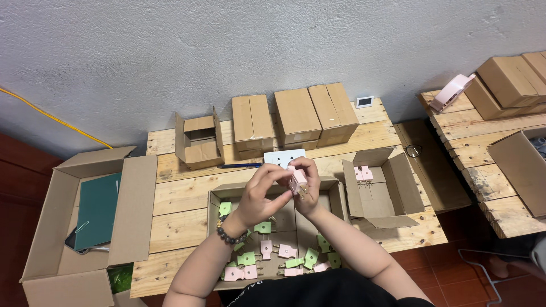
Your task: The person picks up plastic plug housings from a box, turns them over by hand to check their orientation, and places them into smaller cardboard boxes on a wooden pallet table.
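Both my hands are raised together over an open cardboard box of pink and green plug parts. My left hand, with a dark bead bracelet on the wrist, and my right hand grip one pink plug part between their fingertips. The brass prongs of the part point down to the right. Several loose pink and green pieces lie in the box below my forearms.
A smaller open box with pink parts stands to the right. Closed cartons and an open empty one line the wall. A large open box with a green folder sits left. A blue pen lies on the pallet table.
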